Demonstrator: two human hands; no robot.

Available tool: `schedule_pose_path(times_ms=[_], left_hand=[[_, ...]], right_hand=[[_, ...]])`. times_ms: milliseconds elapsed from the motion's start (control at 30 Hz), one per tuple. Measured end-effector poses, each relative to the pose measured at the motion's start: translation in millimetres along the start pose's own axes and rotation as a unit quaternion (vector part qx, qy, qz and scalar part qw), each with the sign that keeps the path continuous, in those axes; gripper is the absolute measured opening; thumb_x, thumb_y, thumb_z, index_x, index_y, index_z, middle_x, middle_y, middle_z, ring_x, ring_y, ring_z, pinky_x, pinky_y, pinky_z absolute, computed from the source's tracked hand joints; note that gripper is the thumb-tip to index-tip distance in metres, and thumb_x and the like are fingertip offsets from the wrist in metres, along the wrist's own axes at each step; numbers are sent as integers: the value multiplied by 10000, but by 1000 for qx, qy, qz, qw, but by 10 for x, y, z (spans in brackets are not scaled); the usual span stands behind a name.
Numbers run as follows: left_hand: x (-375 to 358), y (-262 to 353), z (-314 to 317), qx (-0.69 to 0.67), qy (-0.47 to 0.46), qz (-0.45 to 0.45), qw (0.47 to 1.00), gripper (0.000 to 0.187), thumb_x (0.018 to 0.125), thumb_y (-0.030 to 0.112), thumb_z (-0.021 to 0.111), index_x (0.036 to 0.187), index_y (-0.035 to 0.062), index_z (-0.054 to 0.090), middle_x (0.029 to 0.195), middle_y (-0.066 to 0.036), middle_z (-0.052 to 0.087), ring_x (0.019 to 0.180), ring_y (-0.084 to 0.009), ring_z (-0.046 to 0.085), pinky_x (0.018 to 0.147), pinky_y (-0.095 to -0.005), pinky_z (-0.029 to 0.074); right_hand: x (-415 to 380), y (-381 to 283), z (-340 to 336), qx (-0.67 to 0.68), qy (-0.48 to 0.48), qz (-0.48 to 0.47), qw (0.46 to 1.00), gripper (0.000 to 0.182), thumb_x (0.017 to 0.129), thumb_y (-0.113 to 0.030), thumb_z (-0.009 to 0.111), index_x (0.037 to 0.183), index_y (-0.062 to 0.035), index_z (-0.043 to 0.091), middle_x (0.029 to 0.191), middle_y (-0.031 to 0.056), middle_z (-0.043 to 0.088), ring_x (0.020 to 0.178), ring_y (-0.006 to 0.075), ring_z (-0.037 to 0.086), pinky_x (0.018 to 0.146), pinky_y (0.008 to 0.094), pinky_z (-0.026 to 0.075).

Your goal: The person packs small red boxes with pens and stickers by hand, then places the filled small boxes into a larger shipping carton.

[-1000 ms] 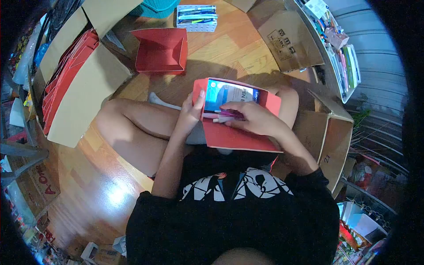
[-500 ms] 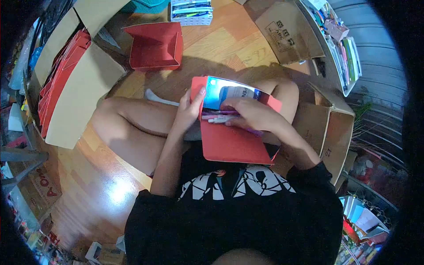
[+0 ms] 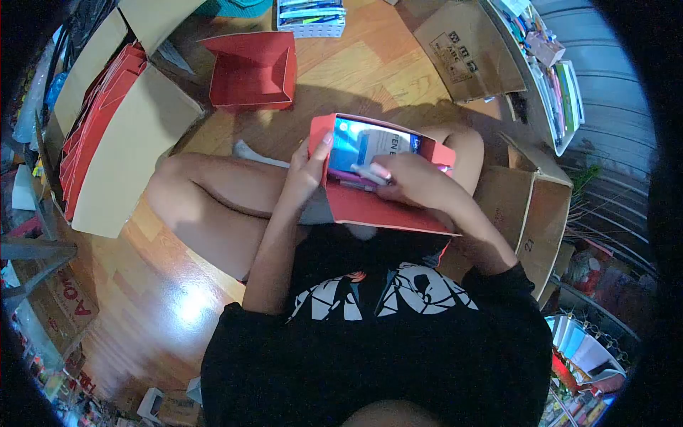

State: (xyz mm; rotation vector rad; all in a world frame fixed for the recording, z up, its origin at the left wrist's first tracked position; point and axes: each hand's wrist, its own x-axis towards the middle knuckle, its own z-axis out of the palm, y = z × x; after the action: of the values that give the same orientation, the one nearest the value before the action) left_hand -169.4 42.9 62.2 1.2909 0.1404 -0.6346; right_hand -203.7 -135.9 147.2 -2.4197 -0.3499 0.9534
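A red cardboard box [image 3: 388, 212] is held above my lap, its front flap hanging toward my shirt. My left hand [image 3: 307, 169] grips its left side, thumb over the edge. Inside lies a blue and white packet [image 3: 350, 141] printed with "PEN". My right hand [image 3: 414, 181] reaches into the box, fingers closed around white pens [image 3: 370, 175] that are blurred by motion. Purple and pink pens lie beneath, partly covered by that hand.
An open red box [image 3: 252, 80] stands on the floor ahead, near a white basket [image 3: 311, 28] of pens. At left, a large carton [image 3: 135, 153] holds folded red boxes [image 3: 96, 135]. Brown cartons [image 3: 469, 53] and a shelf of stationery [image 3: 555, 92] line the right.
The red box has tilted, its front flap now reaching less far down over my shirt. My right hand has shifted slightly up with the white pens.
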Motion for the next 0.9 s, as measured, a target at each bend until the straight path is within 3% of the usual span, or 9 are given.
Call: schedule_pose_path(times_ms=[67,133,300,467,567,633,700,733,900], left_hand=[[33,-61,-33,-6,-6,7,1000,382,856,357,482,979,3,552,872,-39,565,792,-102,504,724,-232,398],[21,-33,-24,-11,-12,15,1000,383,857,357,480,979,1,552,875,-45,567,794,-105,507,724,-234,401],[-68,51,29,-14,24,56,998,382,864,349,470,988,-2,555,850,-39,564,760,-90,498,696,-231,403],[-34,-1,-34,-13,8,26,1000,379,865,356,467,992,11,560,832,-24,567,747,-76,497,684,-219,401],[-29,17,-11,-14,8,18,1000,376,868,361,462,981,17,564,828,-17,565,745,-69,495,679,-214,399],[-39,49,-3,-22,8,23,999,372,871,360,458,973,19,565,828,-15,564,744,-66,494,677,-213,398],[-60,76,-7,17,4,46,999,361,877,351,451,966,21,567,830,-10,562,744,-63,493,680,-214,399],[-63,65,-11,18,3,46,999,361,877,351,451,966,21,567,830,-10,562,744,-63,493,680,-214,399],[-13,-37,-22,-47,5,32,998,350,878,348,452,957,27,568,823,-3,561,738,-62,491,674,-214,398]], right_hand=[[-14,182,29,87,123,-60,987,245,717,-107,601,920,13,533,779,151,576,746,274,560,686,341,428],[-122,256,-152,202,114,-27,972,240,725,-101,604,928,10,542,763,113,580,724,221,558,673,312,427],[-390,193,-527,539,251,-1,804,194,766,-104,596,928,-3,564,742,18,553,694,94,526,649,239,409],[-307,111,-369,487,250,-22,836,183,782,-132,606,919,-16,572,708,-3,557,605,73,498,556,202,395],[-248,9,-292,401,200,-6,894,204,796,-129,587,954,-5,555,759,31,584,717,102,541,638,249,426],[-229,-49,-191,292,239,-59,924,219,771,-80,571,967,5,527,801,112,599,770,218,577,685,332,442],[-222,-119,-112,21,249,-120,961,292,759,-35,555,1045,-29,498,847,144,574,797,263,572,693,336,440],[-205,-160,-125,12,172,-63,983,347,726,-9,557,1064,-36,485,948,194,542,891,352,525,747,372,428],[-237,-190,-257,71,214,-52,973,386,725,3,559,1099,-41,471,967,182,553,905,324,541,737,355,435]])
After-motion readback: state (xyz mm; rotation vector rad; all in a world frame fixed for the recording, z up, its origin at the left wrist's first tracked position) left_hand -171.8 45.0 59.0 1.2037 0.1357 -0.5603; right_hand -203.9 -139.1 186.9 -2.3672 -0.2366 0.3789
